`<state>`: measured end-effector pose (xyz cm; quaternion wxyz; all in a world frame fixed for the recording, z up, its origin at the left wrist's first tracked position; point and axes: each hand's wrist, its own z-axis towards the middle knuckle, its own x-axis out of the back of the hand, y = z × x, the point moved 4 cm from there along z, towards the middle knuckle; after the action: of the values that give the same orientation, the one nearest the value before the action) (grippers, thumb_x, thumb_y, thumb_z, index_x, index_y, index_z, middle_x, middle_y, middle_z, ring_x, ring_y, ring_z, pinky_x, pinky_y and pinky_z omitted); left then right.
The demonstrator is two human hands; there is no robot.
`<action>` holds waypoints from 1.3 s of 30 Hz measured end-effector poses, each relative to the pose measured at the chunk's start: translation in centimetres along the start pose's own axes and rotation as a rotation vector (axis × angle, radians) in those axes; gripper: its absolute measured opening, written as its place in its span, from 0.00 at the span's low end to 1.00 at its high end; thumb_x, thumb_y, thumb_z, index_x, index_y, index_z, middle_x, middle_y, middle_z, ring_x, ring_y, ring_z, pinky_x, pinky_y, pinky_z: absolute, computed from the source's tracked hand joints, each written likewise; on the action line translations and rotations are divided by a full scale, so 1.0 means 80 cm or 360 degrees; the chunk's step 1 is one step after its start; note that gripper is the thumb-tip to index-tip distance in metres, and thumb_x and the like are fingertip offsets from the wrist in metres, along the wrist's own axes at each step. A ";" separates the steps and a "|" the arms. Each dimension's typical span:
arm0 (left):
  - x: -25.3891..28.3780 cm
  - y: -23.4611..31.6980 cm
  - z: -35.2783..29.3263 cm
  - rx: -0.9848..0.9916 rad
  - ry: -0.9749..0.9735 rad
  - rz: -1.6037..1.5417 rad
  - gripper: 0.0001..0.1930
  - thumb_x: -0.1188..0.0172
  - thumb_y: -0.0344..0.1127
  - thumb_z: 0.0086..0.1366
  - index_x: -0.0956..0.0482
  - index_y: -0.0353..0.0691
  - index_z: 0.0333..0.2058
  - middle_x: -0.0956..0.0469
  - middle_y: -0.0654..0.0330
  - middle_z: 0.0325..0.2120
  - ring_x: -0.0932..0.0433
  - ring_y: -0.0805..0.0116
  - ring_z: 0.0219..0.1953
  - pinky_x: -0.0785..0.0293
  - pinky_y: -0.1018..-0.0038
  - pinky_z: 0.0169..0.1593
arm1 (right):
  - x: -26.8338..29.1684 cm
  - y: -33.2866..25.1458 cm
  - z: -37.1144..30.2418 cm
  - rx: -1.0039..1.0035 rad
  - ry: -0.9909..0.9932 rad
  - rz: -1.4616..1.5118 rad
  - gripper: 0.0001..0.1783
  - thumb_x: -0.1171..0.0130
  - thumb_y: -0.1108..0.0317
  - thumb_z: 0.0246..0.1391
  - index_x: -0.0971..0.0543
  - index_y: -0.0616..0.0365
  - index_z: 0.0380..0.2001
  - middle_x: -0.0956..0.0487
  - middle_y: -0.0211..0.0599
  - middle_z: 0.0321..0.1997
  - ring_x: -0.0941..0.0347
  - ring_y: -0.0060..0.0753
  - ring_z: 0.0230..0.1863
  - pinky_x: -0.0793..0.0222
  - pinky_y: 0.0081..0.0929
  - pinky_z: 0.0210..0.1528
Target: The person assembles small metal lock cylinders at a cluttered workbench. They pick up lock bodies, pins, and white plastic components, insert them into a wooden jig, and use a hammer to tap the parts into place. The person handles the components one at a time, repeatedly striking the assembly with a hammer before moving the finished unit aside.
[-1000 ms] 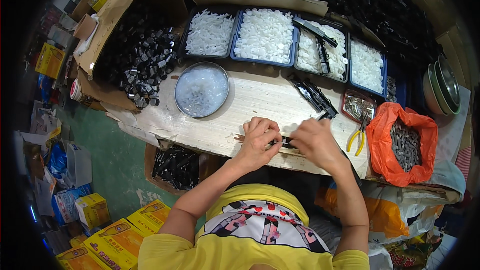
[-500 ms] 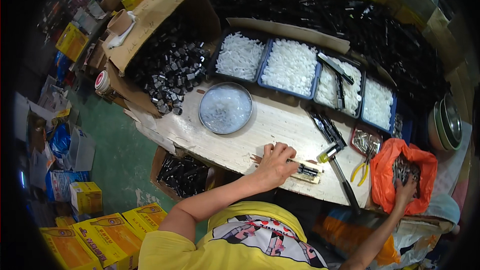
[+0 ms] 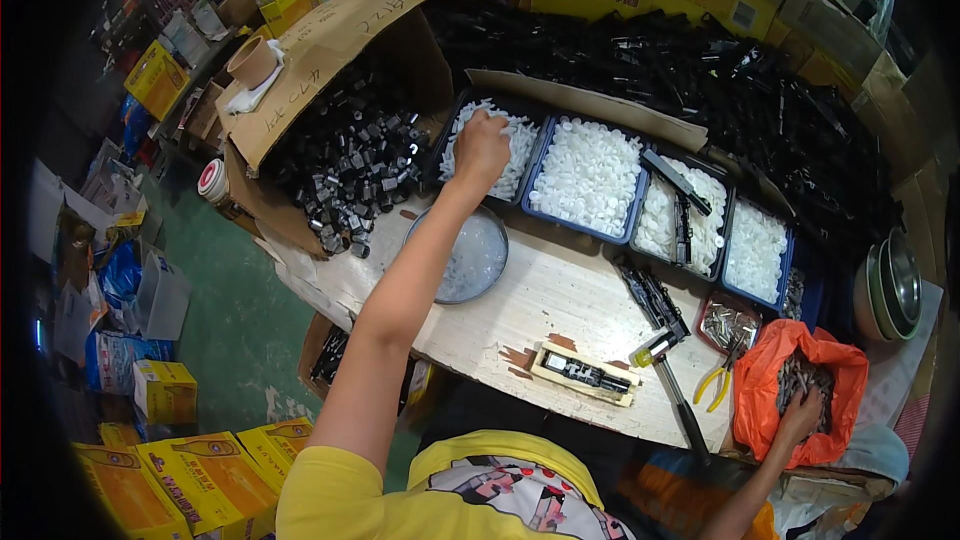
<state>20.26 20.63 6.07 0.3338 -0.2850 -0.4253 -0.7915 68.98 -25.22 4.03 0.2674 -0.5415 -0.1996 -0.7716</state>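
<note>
A pale work surface [image 3: 560,290] curves across in front of you. On its right, near your side, sits an open orange bag [image 3: 757,390]; along the far side, a dark tray [image 3: 532,165] is leftmost in a row of trays. Between you and that row, a wooden block [image 3: 590,391] lies with a black part [image 3: 590,374] in it. Your left hand [image 3: 482,153] is over the tray, fingers bent down at the white rods [image 3: 518,145]; your right hand [image 3: 800,417] reaches into the bag, among the grey pieces [image 3: 800,375]. Whether either set of fingers has closed on anything, you cannot tell. The rods look light, stiff and smooth, apt to slip; pinch one around its middle. The grey pieces, smallest, look hard, perhaps heavier; take one by its sides.
</note>
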 end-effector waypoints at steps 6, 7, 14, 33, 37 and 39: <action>-0.054 -0.001 0.046 -0.0094 -0.0190 0.0405 0.09 0.43 0.28 0.49 0.21 0.39 0.31 0.29 0.52 0.33 0.25 0.51 0.35 0.29 0.60 0.39 | -0.008 0.001 0.010 0.0016 0.0038 -0.0019 0.16 0.46 0.65 0.50 0.27 0.62 0.41 0.27 0.45 0.42 0.32 0.49 0.45 0.38 0.42 0.43; -0.051 -0.001 0.047 -0.0118 -0.0142 0.0307 0.09 0.42 0.29 0.48 0.21 0.39 0.31 0.28 0.52 0.32 0.25 0.51 0.34 0.29 0.60 0.38 | -0.002 -0.006 0.009 0.0006 0.0005 0.0025 0.16 0.45 0.65 0.50 0.27 0.62 0.41 0.27 0.45 0.42 0.32 0.49 0.45 0.37 0.41 0.44; 0.001 -0.020 0.023 0.0388 -0.0061 -0.1216 0.08 0.39 0.26 0.49 0.21 0.34 0.31 0.26 0.58 0.22 0.24 0.68 0.23 0.27 0.75 0.26 | -0.003 0.008 0.010 -0.0114 0.0053 0.1186 0.13 0.45 0.66 0.52 0.25 0.66 0.37 0.25 0.39 0.36 0.31 0.35 0.40 0.38 0.25 0.45; 0.104 -0.031 -0.211 -0.0098 0.0022 0.0077 0.08 0.40 0.22 0.44 0.23 0.36 0.27 0.26 0.55 0.23 0.28 0.56 0.30 0.30 0.67 0.34 | 0.046 -0.066 0.006 -0.0049 0.0095 0.1534 0.21 0.58 0.65 0.62 0.39 0.60 0.56 0.32 0.30 0.35 0.37 0.18 0.33 0.39 0.16 0.36; 0.112 -0.028 -0.211 -0.0181 0.0031 0.0144 0.09 0.40 0.22 0.45 0.22 0.36 0.29 0.26 0.55 0.23 0.27 0.58 0.28 0.29 0.70 0.32 | 0.085 -0.123 -0.017 0.0357 0.0315 0.1145 0.17 0.57 0.65 0.61 0.34 0.62 0.50 0.32 0.34 0.37 0.36 0.24 0.36 0.39 0.19 0.41; 0.126 -0.029 -0.210 0.0128 -0.0006 -0.0166 0.09 0.40 0.22 0.48 0.22 0.35 0.31 0.25 0.57 0.22 0.26 0.63 0.25 0.29 0.74 0.29 | 0.076 -0.118 -0.022 0.0514 0.0136 0.1154 0.14 0.56 0.67 0.60 0.32 0.63 0.47 0.31 0.36 0.39 0.35 0.27 0.38 0.40 0.20 0.44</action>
<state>9.44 4.22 4.40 0.3024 -0.2505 -0.4716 -0.7896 60.12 -20.16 9.00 0.6123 -0.4953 -0.1031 -0.6076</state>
